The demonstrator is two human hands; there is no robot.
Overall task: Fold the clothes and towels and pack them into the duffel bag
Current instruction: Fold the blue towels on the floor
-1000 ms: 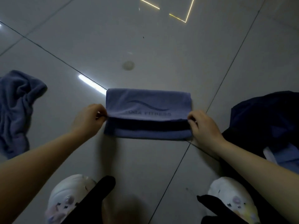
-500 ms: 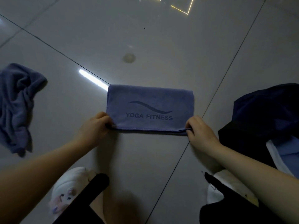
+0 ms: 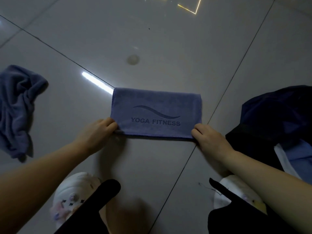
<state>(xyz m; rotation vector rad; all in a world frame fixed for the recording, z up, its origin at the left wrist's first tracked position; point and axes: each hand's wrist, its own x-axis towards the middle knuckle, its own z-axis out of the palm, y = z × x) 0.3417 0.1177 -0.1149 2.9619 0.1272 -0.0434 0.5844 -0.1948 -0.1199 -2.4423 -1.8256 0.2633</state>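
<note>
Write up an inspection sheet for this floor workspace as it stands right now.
Surface: glossy grey tiled floor with dark grout lines and light reflections.
Job's things: folded purple towel printed YOGA FITNESS, lying flat; crumpled purple towel at far left, unfolded; dark duffel bag at right, with blue and white fabric beside or in it, cannot tell which.
Clutter: round mark on the floor.
Grippers: left hand pinches the towel's near left corner; right hand pinches its near right corner.
Cables: nothing seen.
Surroundings: white slippers and dark trouser legs at the bottom edge.
</note>
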